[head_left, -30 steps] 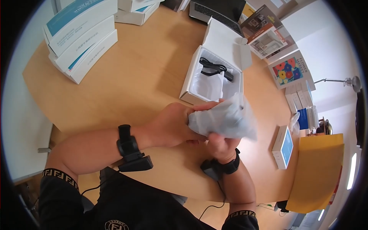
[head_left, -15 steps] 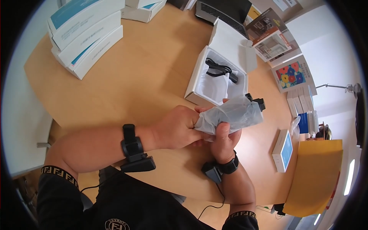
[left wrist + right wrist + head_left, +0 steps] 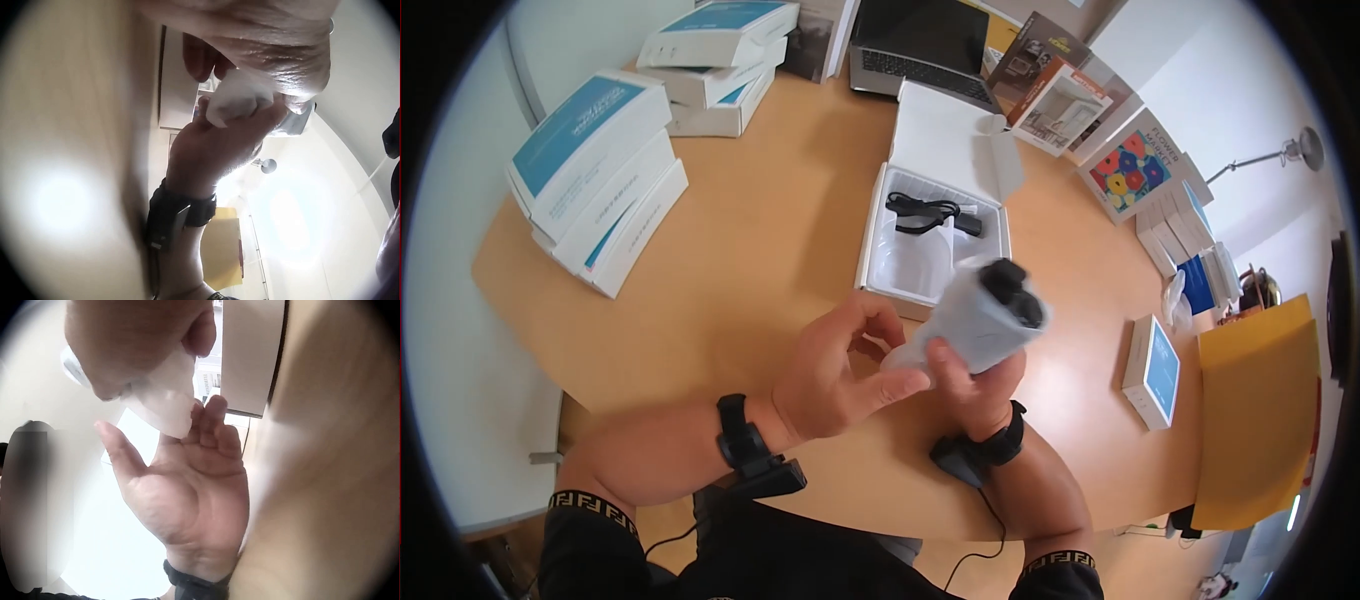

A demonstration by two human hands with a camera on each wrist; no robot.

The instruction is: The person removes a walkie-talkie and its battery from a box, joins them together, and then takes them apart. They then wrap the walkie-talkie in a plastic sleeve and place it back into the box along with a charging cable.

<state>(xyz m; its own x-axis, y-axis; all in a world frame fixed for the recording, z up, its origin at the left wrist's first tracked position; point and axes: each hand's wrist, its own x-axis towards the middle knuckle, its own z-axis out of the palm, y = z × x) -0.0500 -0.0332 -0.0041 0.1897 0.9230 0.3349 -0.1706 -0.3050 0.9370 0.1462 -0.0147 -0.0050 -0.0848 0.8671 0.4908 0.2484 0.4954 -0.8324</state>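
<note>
My right hand (image 3: 985,385) grips a frosted white plastic bag (image 3: 972,325), its thumb lying across the near side. From the bag's far end sticks a black object (image 3: 1012,292) of rounded, blurred shape; the rest of it is hidden inside. Beside the bag's loose tail is my left hand (image 3: 820,375), thumb and fingers spread apart. The right wrist view shows that left hand (image 3: 200,487) palm up with its fingers extended, the bag's tail (image 3: 169,412) overlapping the fingertips. Just beyond the hands stands an open white box (image 3: 935,300) with a moulded tray and a coiled black cable (image 3: 920,212).
Stacked white-and-blue boxes (image 3: 590,190) stand on the left, with more (image 3: 720,60) behind. A laptop (image 3: 920,60) sits at the back. Books (image 3: 1135,165) line the right side, near a small white box (image 3: 1152,372) and a yellow envelope (image 3: 1260,410).
The left hand has let go of the bag's near end and drawn back to the left, opening. The black object pokes further out, and the bag has tilted upward in the right hand.
</note>
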